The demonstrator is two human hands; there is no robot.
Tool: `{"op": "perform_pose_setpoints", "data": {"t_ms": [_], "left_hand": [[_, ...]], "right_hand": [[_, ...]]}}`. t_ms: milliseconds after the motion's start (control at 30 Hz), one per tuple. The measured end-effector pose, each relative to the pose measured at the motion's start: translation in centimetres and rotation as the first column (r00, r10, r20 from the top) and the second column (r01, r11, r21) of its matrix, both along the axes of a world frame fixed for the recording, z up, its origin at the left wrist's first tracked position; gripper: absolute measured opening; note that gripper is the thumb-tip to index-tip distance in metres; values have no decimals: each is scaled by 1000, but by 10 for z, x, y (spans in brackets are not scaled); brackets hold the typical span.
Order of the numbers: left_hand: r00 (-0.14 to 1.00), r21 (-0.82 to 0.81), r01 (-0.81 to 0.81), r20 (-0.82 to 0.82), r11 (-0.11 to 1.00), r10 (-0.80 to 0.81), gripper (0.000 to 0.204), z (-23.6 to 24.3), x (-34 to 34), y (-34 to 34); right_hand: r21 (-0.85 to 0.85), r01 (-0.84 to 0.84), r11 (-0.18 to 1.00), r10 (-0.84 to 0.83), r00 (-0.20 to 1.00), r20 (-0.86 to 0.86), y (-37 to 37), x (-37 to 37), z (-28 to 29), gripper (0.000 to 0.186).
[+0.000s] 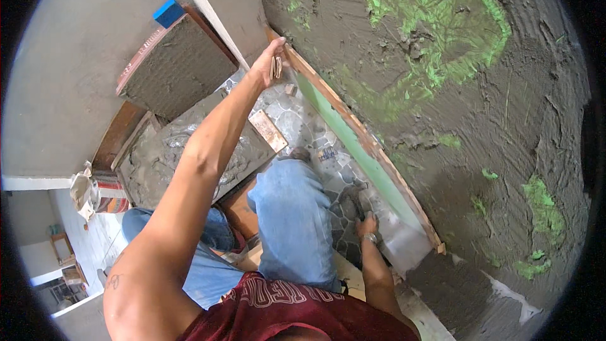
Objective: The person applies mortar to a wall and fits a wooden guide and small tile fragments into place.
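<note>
A long narrow wooden board (363, 136) runs slantwise along the mortar-covered wall. At its far end my left hand (268, 63) is closed, the fingers against the board and a small stack of thin tan strips (276, 68) held in them. My left arm is stretched far forward. Lower right, beside the board's near part, my right hand (368, 224) is closed around a dark hand tool (355, 199), whose exact kind I cannot make out. The wall (467, 132) carries rough wet grey mortar with bright green patches showing through. Below the board is a pale green strip (334, 120).
Wet mortar lies on a mixing board (170, 151) at left. A mortar-smeared panel (183, 66) leans behind it, with a blue sponge-like block (168, 12) on top. A small wood piece (267, 131) lies on the stone-patterned floor (284, 110). An open bag (98, 192) stands far left.
</note>
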State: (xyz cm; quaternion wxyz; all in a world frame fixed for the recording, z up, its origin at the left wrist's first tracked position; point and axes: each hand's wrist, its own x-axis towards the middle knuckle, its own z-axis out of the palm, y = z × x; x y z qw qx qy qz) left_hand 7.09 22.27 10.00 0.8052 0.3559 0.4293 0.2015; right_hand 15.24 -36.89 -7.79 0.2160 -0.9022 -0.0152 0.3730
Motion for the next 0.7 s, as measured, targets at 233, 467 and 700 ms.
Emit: {"op": "perform_pose_setpoints", "data": {"t_ms": [233,467,700], "left_hand": [[1000,62,-19,-2,998,19,87,-7,-7,13],[996,124,-47,-74,991,56,73,4,4,0],[983,105,-146,-96,984,156,62,6,2,-9]], "right_hand": [[-219,-447,867,493,830,259,-2,-3,-4,50],[-173,-380,909,411,887,211,-9,3,-6,46],[-171,-371,913,405,874,268,-6,1,-6,46]]}}
